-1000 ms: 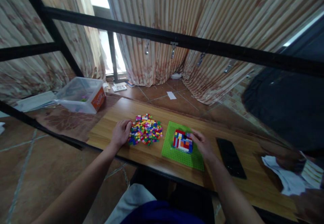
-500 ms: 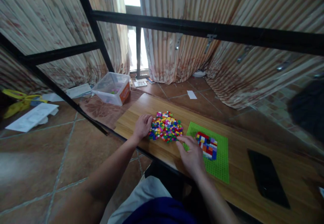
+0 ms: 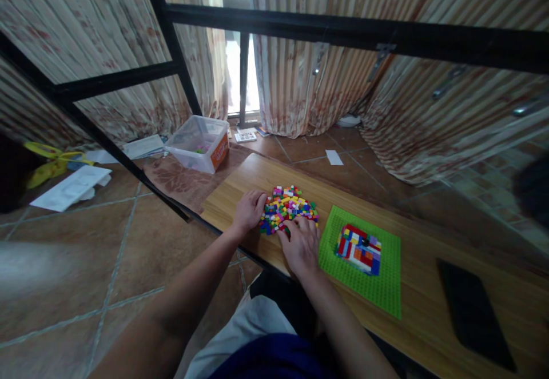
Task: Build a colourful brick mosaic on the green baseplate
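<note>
A pile of small colourful building bricks [image 3: 285,204] lies on the wooden table [image 3: 244,176]. My left hand [image 3: 250,210] rests against the pile's left edge, fingers loosely bent and holding nothing that I can see. Over the near right side of the pile is my right hand [image 3: 302,244], thumb and fingers apart and touching the bricks. Its fingertips are partly hidden, and no brick shows between them. To the right, a green baseplate [image 3: 388,279] carries a flat patchwork of bricks [image 3: 358,250] in red, white, blue and orange, with a dark round piece on top.
A black flat object [image 3: 474,313] lies at the table's right end. On the floor beyond stand a clear plastic bin [image 3: 197,144] with a few pieces inside and a slip of white paper [image 3: 334,157]. A black metal frame [image 3: 274,24] crosses in front of striped curtains.
My right hand has moved left, from the baseplate's edge onto the brick pile, uncovering the patchwork of bricks. My left hand stays at the pile's left side. The view has shifted slightly.
</note>
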Available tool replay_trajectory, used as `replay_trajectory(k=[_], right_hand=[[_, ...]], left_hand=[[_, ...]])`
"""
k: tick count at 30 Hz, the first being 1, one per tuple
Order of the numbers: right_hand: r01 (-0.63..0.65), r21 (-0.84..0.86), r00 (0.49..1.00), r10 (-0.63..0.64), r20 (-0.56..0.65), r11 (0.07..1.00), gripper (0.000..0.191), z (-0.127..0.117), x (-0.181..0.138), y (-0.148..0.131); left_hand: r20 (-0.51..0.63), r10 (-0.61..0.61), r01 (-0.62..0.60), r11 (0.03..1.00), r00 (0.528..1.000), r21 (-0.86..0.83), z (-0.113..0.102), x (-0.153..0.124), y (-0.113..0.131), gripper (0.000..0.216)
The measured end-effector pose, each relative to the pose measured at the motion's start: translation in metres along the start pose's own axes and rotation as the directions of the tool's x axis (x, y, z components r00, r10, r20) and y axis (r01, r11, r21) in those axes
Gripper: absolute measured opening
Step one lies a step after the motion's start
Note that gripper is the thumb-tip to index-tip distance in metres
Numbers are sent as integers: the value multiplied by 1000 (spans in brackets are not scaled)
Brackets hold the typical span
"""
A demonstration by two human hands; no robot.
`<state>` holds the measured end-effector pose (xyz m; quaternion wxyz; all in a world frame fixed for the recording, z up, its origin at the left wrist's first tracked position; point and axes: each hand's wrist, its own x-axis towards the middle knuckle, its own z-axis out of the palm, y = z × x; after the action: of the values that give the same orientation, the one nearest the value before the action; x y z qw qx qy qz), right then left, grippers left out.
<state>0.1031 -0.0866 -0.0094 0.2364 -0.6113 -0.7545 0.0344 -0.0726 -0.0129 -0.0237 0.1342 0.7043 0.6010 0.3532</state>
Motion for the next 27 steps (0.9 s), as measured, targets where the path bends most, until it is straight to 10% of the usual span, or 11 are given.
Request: replay_trajectory(k=[10,19,27], right_hand=[[1,404,996,35,-82,915,16,-10,2,18],[-345,907,862,464,204,242,40,-17,4,17],[-363,917,802,444,398,-167,36,-27,2,17]], left_hand=[[6,-4,4,1000,1000,17,-2,0,4,36],[6,2,-2,1000,1000,10,-2,1,2,36],[6,-9,9,1000,1000,2,-2,2,2,37]])
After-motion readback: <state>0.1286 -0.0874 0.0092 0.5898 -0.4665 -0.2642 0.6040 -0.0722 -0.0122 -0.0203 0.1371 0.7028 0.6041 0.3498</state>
